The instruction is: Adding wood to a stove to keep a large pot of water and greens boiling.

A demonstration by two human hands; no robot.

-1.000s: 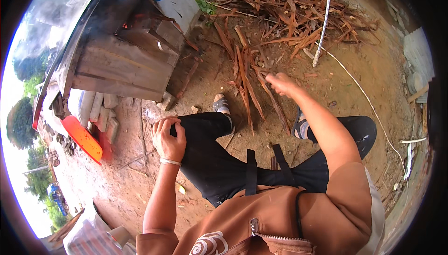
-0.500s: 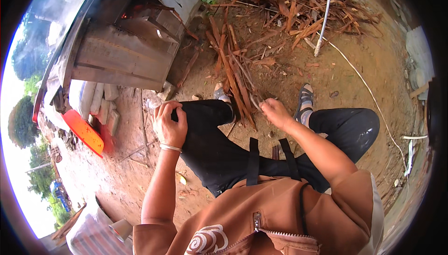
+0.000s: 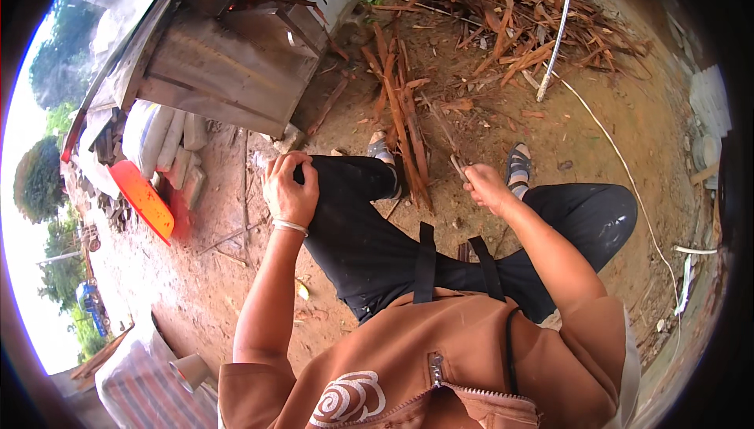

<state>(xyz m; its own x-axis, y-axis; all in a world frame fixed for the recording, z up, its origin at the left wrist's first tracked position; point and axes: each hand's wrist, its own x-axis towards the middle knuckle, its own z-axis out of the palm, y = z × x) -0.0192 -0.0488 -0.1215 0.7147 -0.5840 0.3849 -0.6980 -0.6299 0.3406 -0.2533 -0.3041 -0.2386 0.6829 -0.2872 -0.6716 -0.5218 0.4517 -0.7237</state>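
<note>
My right hand [image 3: 486, 188] is closed round the near end of a thin brown stick [image 3: 444, 127], which slants up and away over the dirt. Left of the stick, a small stack of long split wood strips [image 3: 403, 115] lies on the ground by my left foot. My left hand [image 3: 290, 188] rests on my left knee, its fingers bent over the black cloth, with a gap between thumb and forefinger. It holds nothing, and a pale bracelet [image 3: 290, 227] circles its wrist.
A metal-sided stove [image 3: 220, 76] glows inside at the upper left. Beyond the strips lies a big heap of wood scraps [image 3: 510, 5]. A white pipe [image 3: 558, 36] and a cord [image 3: 613, 131] run along the right. An orange shovel-like blade [image 3: 141, 200] lies left, near bricks.
My right hand has moved slightly right with the stick, whose far part now lies apart from the stack of strips. My left hand stays on the knee. The view has shifted a little.
</note>
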